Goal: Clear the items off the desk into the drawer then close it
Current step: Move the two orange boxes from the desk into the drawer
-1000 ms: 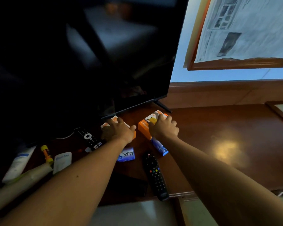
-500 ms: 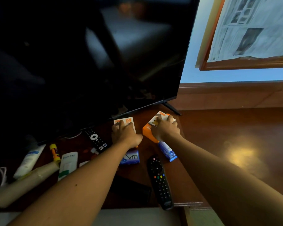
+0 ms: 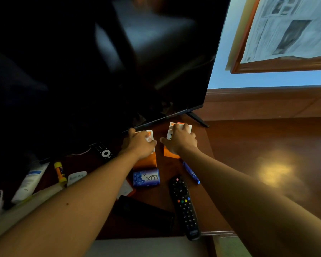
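Gripping two orange boxes just in front of the television point(image 3: 100, 71): left hand point(image 3: 140, 145) curling round one box point(image 3: 146, 160), right hand point(image 3: 181, 141) clamping the other box point(image 3: 170, 153).

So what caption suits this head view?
Left hand and right hand each grip an orange box on the desk.

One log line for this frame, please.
phase: grasping | left hand: on left orange box | right hand: on right orange box | both boxes on desk | drawer: not visible
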Tool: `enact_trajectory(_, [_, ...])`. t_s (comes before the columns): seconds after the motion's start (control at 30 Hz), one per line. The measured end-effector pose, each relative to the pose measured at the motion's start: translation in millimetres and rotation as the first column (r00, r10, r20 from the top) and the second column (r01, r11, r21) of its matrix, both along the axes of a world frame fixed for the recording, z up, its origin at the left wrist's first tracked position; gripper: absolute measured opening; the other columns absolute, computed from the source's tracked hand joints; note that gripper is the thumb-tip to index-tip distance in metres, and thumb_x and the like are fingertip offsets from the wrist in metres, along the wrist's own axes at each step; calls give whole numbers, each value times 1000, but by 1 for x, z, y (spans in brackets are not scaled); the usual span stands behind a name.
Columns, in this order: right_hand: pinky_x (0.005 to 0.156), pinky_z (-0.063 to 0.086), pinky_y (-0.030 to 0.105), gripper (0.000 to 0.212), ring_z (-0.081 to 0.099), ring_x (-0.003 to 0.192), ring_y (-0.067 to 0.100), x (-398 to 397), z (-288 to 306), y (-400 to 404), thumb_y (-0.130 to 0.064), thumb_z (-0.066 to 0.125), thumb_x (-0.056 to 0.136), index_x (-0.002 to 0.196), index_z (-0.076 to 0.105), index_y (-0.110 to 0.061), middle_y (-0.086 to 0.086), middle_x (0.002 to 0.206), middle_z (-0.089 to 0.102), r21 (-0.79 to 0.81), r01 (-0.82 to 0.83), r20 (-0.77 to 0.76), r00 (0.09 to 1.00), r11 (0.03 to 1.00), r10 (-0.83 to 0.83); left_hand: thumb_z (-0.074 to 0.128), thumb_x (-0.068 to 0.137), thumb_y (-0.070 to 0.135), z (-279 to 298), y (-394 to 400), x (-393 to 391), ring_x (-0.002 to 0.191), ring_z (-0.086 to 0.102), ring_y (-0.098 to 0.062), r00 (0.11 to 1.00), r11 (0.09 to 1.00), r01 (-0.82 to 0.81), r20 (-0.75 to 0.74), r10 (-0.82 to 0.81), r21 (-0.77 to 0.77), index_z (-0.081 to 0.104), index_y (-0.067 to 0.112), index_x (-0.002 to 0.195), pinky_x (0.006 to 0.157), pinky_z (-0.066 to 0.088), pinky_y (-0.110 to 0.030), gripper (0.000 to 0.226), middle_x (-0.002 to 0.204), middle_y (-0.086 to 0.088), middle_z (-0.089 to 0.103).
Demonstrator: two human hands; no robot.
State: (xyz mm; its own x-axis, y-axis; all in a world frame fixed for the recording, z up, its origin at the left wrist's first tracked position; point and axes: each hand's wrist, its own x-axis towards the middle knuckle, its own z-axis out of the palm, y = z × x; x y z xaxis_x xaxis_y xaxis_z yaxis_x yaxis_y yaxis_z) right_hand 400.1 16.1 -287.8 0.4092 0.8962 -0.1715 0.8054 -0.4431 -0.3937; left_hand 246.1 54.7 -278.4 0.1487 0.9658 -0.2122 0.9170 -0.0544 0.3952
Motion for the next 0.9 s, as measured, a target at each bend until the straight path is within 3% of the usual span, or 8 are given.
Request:
enact_trajectory(0.1, [100,42,51,88,33,134,50,-5,-4,2,-52,70,83,149,25,-13,19,161,10,44,55,-51,997,997,-53,67,80,62,-3,-9,11,125,43,-44,987,990,-138,-86,136,-11,33,24,141,91,47,-48,79,149,-16,19])
enact_trajectory(0.2, [104,40,51,94,32,135,53,-7,-6,3,-47,74,80,148,20,-9,31,159,8,55,119,-102,988,991,-113,70,80,58,-5,-11,15,121,49,-41,977,978,-206,-67,204,-31,28,19,141,87,49,-47,84,142,-22,36])
enact_trajectory(0.37, [102,43,51,93,38,131,48,-5,-1,2,-45,78,77,144,26,-7,29,147,34,107,139,-181,976,984,-118,75,78,53,-1,-9,15,118,54,-38,977,976,-214,19,214,23,29,18,144,83,49,-43,88,137,-20,46])
enact_trajectory(0.67, [97,47,50,89,39,131,45,3,28,-36,-48,77,78,143,32,-7,23,147,36,179,111,-180,981,978,-78,74,79,52,26,-37,10,112,57,-37,983,980,-181,53,177,86,34,16,139,71,46,-38,81,133,-18,48])
enact_trajectory(0.9, [95,50,50,88,41,129,44,-20,52,-103,-46,74,78,144,31,-6,21,146,38,203,107,-159,984,973,-75,72,81,51,54,-88,-13,112,55,-35,993,984,-96,81,84,152,36,15,134,73,44,-36,74,128,-16,50])
